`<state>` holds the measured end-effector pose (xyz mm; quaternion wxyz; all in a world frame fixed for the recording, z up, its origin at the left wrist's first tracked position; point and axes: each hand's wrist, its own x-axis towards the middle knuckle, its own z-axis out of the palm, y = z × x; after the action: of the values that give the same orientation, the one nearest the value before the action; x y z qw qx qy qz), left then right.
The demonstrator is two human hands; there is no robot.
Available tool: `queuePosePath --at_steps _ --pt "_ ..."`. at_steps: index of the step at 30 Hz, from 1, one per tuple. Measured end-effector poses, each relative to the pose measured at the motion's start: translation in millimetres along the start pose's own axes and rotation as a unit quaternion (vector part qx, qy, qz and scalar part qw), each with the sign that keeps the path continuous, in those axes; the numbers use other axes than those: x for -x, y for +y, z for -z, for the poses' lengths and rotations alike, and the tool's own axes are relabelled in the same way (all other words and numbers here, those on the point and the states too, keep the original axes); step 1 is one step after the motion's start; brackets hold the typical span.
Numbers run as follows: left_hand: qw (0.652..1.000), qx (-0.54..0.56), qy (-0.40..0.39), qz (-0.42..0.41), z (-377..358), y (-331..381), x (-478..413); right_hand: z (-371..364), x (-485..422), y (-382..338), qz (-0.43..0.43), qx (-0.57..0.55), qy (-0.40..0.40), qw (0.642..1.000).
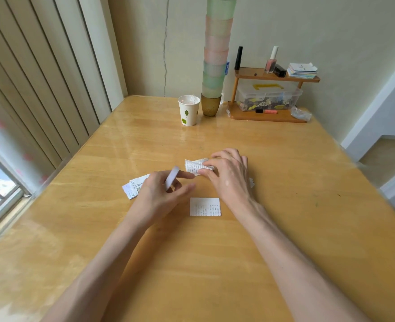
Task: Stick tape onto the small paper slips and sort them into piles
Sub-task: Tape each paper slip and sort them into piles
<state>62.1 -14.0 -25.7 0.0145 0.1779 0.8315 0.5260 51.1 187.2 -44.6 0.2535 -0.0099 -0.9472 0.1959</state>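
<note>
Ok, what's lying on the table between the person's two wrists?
One printed paper slip, lying flat on the wooden table by itself; the head view shows it.

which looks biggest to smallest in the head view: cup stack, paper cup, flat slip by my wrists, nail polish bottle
1. cup stack, by far the largest
2. paper cup and flat slip: about alike; the slip lies nearer the camera, so I won't rank them
3. nail polish bottle, smallest
</note>
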Motion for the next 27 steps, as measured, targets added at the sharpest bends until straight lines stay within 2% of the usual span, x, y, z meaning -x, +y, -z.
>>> queuePosePath --at_steps 3,5,10,12,15,20,25,27 --pt "0.994 0.053 0.090 0.023 2.6 3.6 -0.5 8.4 3.5 -3.2 0.010 -0.055 0.040 0.998" --pt "0.988 0.081 0.132 0.027 4.3 7.2 0.6 18.6 9.5 -6.2 0.017 -0.104 0.034 0.994" --pt "0.983 0.130 0.124 0.046 2.3 12.6 2.6 36.2 32.4 -13.2 0.040 -0.178 0.002 0.983" --pt "0.984 0.131 0.107 0.052 1.1 13.1 3.2 39.3 37.0 -15.3 -0.026 -0.264 -0.042 0.963" --pt "0.988 0.127 0.080 0.045 0.7 13.4 4.8 44.6 37.9 -15.4 -0.140 -0.416 -0.080 0.895" --pt "0.991 0.114 0.070 0.032 -1.1 14.4 5.3 49.6 39.4 -13.1 -0.187 -0.465 -0.079 0.862" --pt "0.991 0.111 0.072 0.023 -0.3 17.7 6.5 56.2 40.3 -7.4 -0.223 -0.426 -0.072 0.874" --pt "0.992 0.112 0.048 0.027 2.7 20.0 5.3 56.4 42.6 -1.0 -0.233 -0.401 -0.098 0.880"
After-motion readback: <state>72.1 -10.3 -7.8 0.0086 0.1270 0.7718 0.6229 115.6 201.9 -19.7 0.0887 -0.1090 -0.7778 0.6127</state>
